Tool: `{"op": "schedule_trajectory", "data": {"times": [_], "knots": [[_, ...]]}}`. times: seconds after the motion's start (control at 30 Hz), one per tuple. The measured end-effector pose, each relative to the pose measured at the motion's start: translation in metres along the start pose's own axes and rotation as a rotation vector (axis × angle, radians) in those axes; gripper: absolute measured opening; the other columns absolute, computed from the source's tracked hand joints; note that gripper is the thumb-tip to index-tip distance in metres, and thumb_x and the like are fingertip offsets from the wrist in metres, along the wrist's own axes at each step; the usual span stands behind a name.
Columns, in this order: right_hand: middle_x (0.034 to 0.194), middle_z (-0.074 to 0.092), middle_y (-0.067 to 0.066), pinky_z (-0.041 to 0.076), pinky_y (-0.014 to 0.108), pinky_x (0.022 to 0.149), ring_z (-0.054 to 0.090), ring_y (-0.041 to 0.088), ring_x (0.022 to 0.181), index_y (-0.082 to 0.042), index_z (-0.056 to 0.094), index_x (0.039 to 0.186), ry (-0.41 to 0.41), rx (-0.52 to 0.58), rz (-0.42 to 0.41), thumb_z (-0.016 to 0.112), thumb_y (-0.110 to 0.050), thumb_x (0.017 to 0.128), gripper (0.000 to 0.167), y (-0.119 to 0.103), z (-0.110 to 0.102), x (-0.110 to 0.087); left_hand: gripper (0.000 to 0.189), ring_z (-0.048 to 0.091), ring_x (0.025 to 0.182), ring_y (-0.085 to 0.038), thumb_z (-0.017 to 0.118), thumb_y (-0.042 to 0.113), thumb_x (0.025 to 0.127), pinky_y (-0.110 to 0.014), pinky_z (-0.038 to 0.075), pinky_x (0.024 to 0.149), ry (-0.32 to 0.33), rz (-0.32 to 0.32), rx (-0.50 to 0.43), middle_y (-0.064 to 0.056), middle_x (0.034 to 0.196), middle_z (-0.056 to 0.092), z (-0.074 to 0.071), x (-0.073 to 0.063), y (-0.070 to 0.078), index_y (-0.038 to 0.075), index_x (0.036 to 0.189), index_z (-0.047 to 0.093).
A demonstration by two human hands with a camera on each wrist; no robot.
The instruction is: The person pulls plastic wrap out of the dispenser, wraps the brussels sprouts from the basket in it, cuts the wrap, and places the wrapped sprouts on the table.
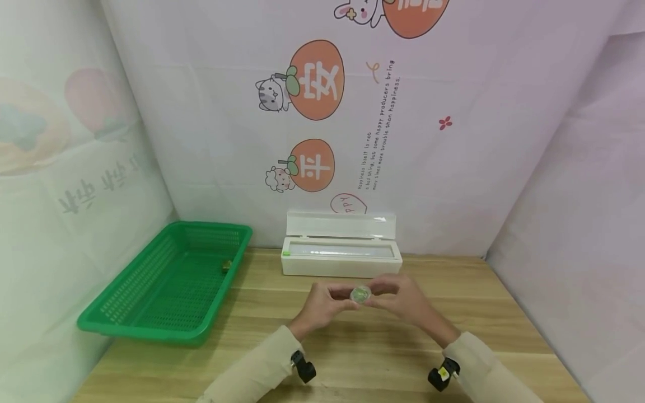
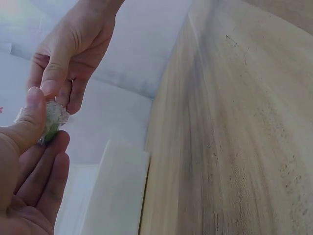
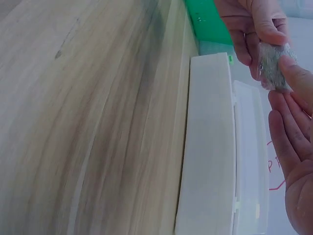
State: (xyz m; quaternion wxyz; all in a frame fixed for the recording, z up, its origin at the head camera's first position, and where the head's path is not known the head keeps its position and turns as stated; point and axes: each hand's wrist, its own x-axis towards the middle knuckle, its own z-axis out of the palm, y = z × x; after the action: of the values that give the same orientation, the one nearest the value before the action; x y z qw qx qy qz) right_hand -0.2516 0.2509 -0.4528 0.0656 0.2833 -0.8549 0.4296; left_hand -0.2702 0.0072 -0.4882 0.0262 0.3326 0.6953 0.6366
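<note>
Both hands meet over the table, in front of a white cling film dispenser (image 1: 341, 267). Between them is a small greenish item wrapped in clear film (image 1: 360, 294), its exact kind hidden by the wrap. From the left side, my left hand (image 1: 322, 307) pinches it between thumb and fingers. Opposite, my right hand (image 1: 403, 302) grips its other side the same way. In the left wrist view the crinkled film on the wrapped item (image 2: 55, 117) bunches between both thumbs. The right wrist view shows the wrapped item (image 3: 273, 66) with the thumbs pressed against it.
The dispenser's clear lid (image 1: 341, 225) stands raised against the patterned cloth backdrop (image 1: 418, 168). At left, a green plastic basket (image 1: 186, 336) holds a small yellowish-brown item (image 1: 227, 266) near its right wall. Cloth walls flank the wooden table (image 1: 443, 274) on both sides.
</note>
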Motion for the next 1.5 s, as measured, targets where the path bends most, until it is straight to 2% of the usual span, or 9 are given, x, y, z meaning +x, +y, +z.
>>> {"op": "schedule_trajectory", "data": {"times": [0.2, 0.43, 0.57, 0.7, 0.87, 1.07, 1.27, 1.5], "knots": [[0.104, 0.08, -0.011, 0.063, 0.033, 0.09, 0.075, 0.005, 0.094, -0.029, 0.079, 0.107, -0.011, -0.085, 0.072, 0.086, -0.04, 0.087, 0.024, 0.008, -0.011, -0.014, 0.041, 0.075, 0.104, -0.006, 0.088, 0.023, 0.087, -0.024, 0.061, 0.091, -0.059, -0.014, 0.137, -0.004, 0.123, 0.079, 0.016, 0.007, -0.004, 0.012, 0.125, 0.077], [0.104, 0.08, -0.009, 0.062, 0.029, 0.085, 0.074, 0.004, 0.09, -0.029, 0.08, 0.106, -0.019, -0.114, 0.076, 0.087, -0.037, 0.086, 0.023, 0.017, -0.029, -0.036, 0.042, 0.071, 0.105, 0.0, 0.087, 0.021, 0.087, -0.018, 0.059, 0.094, -0.2, 0.073, 0.241, -0.001, 0.126, 0.077, 0.039, 0.023, -0.013, 0.013, 0.127, 0.075], [0.104, 0.08, -0.006, 0.063, 0.028, 0.081, 0.074, 0.004, 0.089, -0.025, 0.081, 0.107, -0.011, -0.136, 0.059, 0.088, -0.036, 0.085, 0.025, 0.023, -0.04, -0.051, 0.041, 0.069, 0.105, 0.006, 0.087, 0.027, 0.087, -0.014, 0.057, 0.092, -0.236, 0.13, 0.334, 0.003, 0.125, 0.078, 0.056, 0.032, -0.015, 0.015, 0.125, 0.077], [0.103, 0.08, -0.003, 0.063, 0.027, 0.079, 0.073, 0.003, 0.088, -0.021, 0.081, 0.107, -0.005, -0.166, 0.065, 0.089, -0.034, 0.084, 0.027, 0.031, -0.053, -0.066, 0.042, 0.067, 0.102, 0.012, 0.087, 0.032, 0.085, -0.009, 0.055, 0.089, -0.254, 0.146, 0.424, 0.009, 0.123, 0.078, 0.076, 0.04, -0.016, 0.021, 0.125, 0.077], [0.103, 0.08, 0.0, 0.063, 0.026, 0.078, 0.072, 0.001, 0.089, -0.016, 0.081, 0.109, -0.012, -0.183, 0.088, 0.088, -0.027, 0.085, 0.027, 0.043, -0.07, -0.087, 0.043, 0.067, 0.1, 0.014, 0.086, 0.032, 0.086, -0.005, 0.052, 0.086, -0.266, 0.156, 0.476, 0.01, 0.121, 0.079, 0.106, 0.05, -0.025, 0.021, 0.126, 0.076], [0.099, 0.082, 0.005, 0.064, 0.027, 0.073, 0.073, 0.0, 0.084, -0.013, 0.081, 0.104, 0.03, -0.197, 0.044, 0.091, -0.018, 0.082, 0.025, 0.056, -0.084, -0.104, 0.042, 0.067, 0.098, 0.015, 0.086, 0.036, 0.085, 0.0, 0.049, 0.083, -0.262, 0.176, 0.533, 0.009, 0.119, 0.08, 0.137, 0.063, -0.035, 0.02, 0.124, 0.078], [0.095, 0.081, 0.013, 0.065, 0.028, 0.07, 0.073, 0.0, 0.082, -0.004, 0.08, 0.101, 0.05, -0.209, 0.017, 0.091, -0.008, 0.079, 0.025, 0.071, -0.094, -0.114, 0.042, 0.067, 0.095, 0.015, 0.087, 0.034, 0.084, 0.001, 0.048, 0.079, -0.229, 0.157, 0.544, 0.01, 0.115, 0.08, 0.16, 0.072, -0.044, 0.02, 0.122, 0.079], [0.097, 0.081, 0.012, 0.064, 0.025, 0.072, 0.074, 0.002, 0.083, -0.004, 0.08, 0.104, 0.023, -0.214, 0.067, 0.089, -0.011, 0.082, 0.025, 0.082, -0.1, -0.124, 0.04, 0.064, 0.088, 0.018, 0.089, 0.035, 0.08, 0.002, 0.046, 0.076, -0.177, 0.105, 0.584, 0.013, 0.111, 0.08, 0.18, 0.075, -0.049, 0.022, 0.117, 0.081]]}}
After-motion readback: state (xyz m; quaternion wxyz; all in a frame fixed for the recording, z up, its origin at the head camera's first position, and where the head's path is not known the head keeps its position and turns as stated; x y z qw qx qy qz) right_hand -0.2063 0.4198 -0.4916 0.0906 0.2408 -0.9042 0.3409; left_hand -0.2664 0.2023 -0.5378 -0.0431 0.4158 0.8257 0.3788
